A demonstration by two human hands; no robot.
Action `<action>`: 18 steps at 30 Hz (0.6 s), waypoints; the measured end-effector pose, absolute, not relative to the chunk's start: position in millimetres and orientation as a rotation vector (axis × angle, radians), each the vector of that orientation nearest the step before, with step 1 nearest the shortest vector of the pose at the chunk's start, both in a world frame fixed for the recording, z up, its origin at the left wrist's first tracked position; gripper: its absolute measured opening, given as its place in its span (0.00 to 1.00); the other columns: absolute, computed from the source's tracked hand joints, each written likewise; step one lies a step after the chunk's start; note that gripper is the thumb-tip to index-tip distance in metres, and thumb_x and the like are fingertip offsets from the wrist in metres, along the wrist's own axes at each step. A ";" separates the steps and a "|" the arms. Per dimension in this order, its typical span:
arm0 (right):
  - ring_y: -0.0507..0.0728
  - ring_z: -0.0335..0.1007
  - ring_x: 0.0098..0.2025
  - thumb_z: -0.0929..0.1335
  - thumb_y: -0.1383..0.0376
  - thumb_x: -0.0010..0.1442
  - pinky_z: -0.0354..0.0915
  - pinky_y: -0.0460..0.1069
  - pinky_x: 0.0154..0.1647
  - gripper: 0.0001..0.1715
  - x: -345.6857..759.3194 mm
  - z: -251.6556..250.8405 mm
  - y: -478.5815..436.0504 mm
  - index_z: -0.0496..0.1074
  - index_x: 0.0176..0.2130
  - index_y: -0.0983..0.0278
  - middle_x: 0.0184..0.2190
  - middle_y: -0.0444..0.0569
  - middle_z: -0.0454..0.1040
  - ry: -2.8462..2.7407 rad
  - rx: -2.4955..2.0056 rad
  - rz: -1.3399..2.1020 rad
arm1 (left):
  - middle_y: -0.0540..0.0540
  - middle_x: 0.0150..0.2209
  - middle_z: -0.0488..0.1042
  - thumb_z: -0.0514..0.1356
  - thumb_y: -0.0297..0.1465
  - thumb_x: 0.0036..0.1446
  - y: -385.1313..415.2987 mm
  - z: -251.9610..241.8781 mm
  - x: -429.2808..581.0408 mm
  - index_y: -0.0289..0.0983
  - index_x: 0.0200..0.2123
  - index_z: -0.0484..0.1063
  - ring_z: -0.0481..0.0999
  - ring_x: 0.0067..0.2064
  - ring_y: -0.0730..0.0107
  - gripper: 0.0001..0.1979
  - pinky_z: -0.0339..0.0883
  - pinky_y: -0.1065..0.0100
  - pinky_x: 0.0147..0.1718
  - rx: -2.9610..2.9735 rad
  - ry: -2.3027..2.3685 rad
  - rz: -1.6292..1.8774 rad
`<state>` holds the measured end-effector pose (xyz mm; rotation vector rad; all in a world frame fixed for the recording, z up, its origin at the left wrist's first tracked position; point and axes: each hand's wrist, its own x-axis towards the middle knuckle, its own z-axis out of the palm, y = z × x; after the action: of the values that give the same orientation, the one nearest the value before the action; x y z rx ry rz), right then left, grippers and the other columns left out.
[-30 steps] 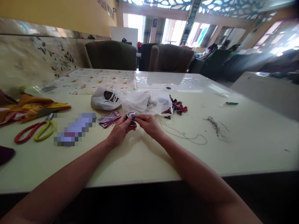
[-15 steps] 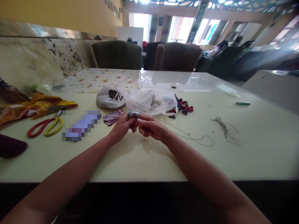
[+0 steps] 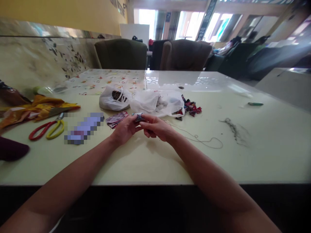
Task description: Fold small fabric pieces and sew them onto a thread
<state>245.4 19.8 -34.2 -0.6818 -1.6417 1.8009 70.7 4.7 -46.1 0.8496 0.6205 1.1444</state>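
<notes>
Both my hands meet over the middle of the cream table (image 3: 150,161). My left hand (image 3: 125,128) and my right hand (image 3: 156,127) each pinch a small patterned scrap of cloth (image 3: 138,117) held between their fingertips. A thin thread (image 3: 199,139) trails from near my right hand across the table to the right. Just behind the hands lie a small stack of patterned cloth pieces (image 3: 117,118) and a white plastic bag (image 3: 157,103).
Red-and-yellow scissors (image 3: 46,129) and yellow cloth (image 3: 36,108) lie at the left, a dark object (image 3: 11,150) by the left edge. A second white bag (image 3: 113,97), a heap of red scraps (image 3: 190,108), a thread tangle (image 3: 233,127) and a green item (image 3: 255,104) sit further off. Armchairs (image 3: 121,54) stand behind.
The hands have kept hold of the scrap and shifted only slightly, the scrap now lower between the fingertips. The view has tilted a little.
</notes>
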 end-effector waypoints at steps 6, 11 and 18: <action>0.45 0.60 0.20 0.68 0.67 0.60 0.55 0.41 0.18 0.17 234.6 -40.4 21.5 0.74 0.50 0.64 0.26 0.40 0.71 -1.684 -0.807 1.497 | 0.44 0.31 0.81 0.45 0.32 0.75 8.8 -43.4 74.9 0.33 0.35 0.75 0.80 0.30 0.70 0.22 0.77 0.68 0.36 0.556 0.717 1.226; 0.48 0.64 0.25 0.68 0.68 0.57 0.61 0.43 0.25 0.11 231.5 -50.0 25.2 0.76 0.42 0.65 0.27 0.42 0.73 -1.866 -0.836 1.235 | 0.45 0.31 0.80 0.44 0.32 0.76 8.0 -40.0 78.5 0.33 0.34 0.74 0.80 0.30 0.70 0.23 0.76 0.70 0.31 0.459 0.747 1.257; 0.52 0.73 0.34 0.67 0.68 0.59 0.69 0.47 0.38 0.21 229.0 -52.6 23.4 0.75 0.52 0.64 0.34 0.44 0.78 -1.837 -0.809 1.198 | 0.45 0.31 0.80 0.45 0.32 0.76 8.2 -43.5 78.2 0.33 0.34 0.75 0.79 0.31 0.71 0.23 0.76 0.70 0.33 0.461 0.732 1.269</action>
<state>229.0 23.4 -52.6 -0.8088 -1.8368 1.1981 78.2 8.2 -43.5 0.4611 0.7322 1.2685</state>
